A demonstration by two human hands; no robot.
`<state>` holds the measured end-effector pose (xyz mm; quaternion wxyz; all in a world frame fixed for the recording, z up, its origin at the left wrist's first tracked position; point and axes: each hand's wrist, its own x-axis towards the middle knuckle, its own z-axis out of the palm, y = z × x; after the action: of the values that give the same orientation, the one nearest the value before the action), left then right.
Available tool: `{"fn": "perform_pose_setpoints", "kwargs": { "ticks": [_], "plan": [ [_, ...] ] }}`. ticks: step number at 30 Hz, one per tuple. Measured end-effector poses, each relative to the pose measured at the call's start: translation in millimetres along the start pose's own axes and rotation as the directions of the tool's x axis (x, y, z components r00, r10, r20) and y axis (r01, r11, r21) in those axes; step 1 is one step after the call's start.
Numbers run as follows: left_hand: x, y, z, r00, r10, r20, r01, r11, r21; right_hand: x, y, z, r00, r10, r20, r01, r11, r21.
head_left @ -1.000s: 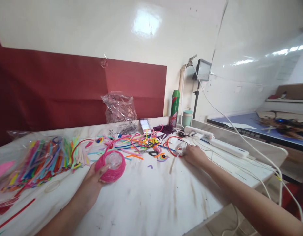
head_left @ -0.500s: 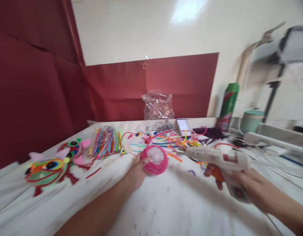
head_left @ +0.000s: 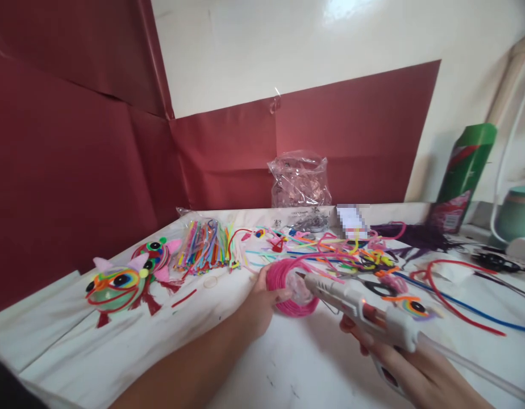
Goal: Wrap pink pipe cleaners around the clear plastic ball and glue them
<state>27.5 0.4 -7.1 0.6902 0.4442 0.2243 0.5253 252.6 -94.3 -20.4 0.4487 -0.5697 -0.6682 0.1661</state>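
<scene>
My left hand (head_left: pixel 258 304) grips a clear ball wrapped in pink pipe cleaner (head_left: pixel 290 289), resting on the white table (head_left: pixel 117 352). My right hand (head_left: pixel 399 363) is closed round the handle of a white hot glue gun (head_left: pixel 360 309). The gun's nozzle touches the ball's clear part on its right side. A glue stick juts from the gun's back toward the lower right.
Loose coloured pipe cleaners (head_left: pixel 330 244) and a bundle of them (head_left: pixel 205 247) lie behind the ball. Two finished ball creatures (head_left: pixel 121 281) sit at the left. A clear plastic bag (head_left: pixel 300 182), green spray can (head_left: pixel 462 176) and mint cup (head_left: pixel 518 213) stand at the back. Red paper covers the wall.
My right hand picked the glue gun up from the table's right side and brought its nozzle to the pink ball. My view swung left; the left hand kept the ball.
</scene>
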Motion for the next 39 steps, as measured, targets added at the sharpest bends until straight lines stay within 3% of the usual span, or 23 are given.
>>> {"fn": "perform_pose_setpoints", "kwargs": {
  "ticks": [10, 22, 30, 39],
  "plan": [
    [0.3, -2.5, 3.3, 1.000, -0.020, -0.021, 0.021, 0.999, 0.033, -1.9, 11.4, 1.7, 0.997, -0.003, 0.083, -0.001, 0.999, 0.047],
    [0.0, -1.4, 6.8, 0.998, -0.026, -0.053, 0.028, 0.999, 0.024, 1.1, -28.8, -1.9, 0.993, -0.055, 0.100, 0.056, 0.998, -0.010],
    [1.2, -1.6, 5.6, 0.999, -0.028, -0.039, 0.031, 0.998, 0.058, 0.1, -4.0, -4.6, 0.994, -0.068, 0.090, 0.074, 0.995, -0.063],
    [0.0, -1.3, 6.7, 0.999, -0.025, -0.029, 0.027, 0.996, 0.089, -1.8, -16.6, -4.5, 0.994, -0.047, 0.096, 0.056, 0.993, -0.103]
  ]
}}
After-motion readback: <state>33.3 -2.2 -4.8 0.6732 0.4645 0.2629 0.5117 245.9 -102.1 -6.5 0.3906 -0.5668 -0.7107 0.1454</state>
